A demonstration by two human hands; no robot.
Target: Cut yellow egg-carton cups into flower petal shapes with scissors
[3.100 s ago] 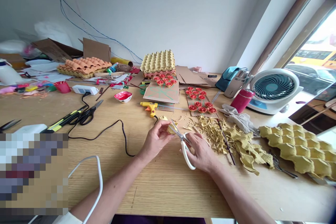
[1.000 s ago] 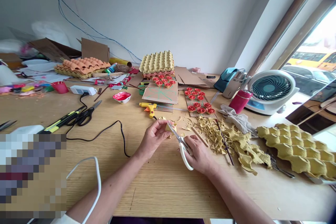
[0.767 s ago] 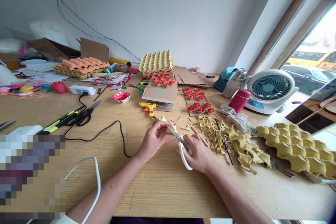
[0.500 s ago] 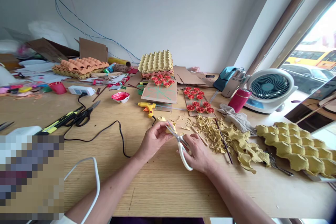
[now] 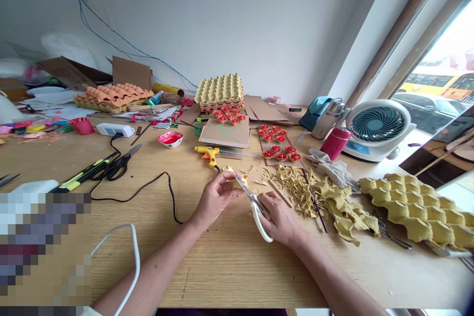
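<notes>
Head view, and we look down a wooden table (image 5: 229,261) at two bare forearms meeting near its middle. The left hand (image 5: 217,198) is closed in a pinch, thumb and fingertips grasping a small yellow egg-carton piece (image 5: 241,180) held just above the tabletop. The right hand (image 5: 280,217) is clenched through the white loops of the scissors (image 5: 256,206), whose blades slant up and left until their tips meet the piece; we cannot tell how far the blades are parted. Just right of both hands lies a pile of yellow scraps (image 5: 300,186), with a thin dark stick (image 5: 314,201) lying across it. Further right, near the table's edge, sits a yellow egg tray (image 5: 420,206). Beyond the hands, a yellow glue gun (image 5: 208,152) lies on its side, its black cord (image 5: 148,186) trailing left. Behind it we see red paper roses (image 5: 277,143) on cardboard, a stack of egg trays (image 5: 220,90), and a small red bowl (image 5: 169,138). A white fan (image 5: 377,126) stands by the window at the right, and black scissors (image 5: 116,166) lie well apart at the left.
</notes>
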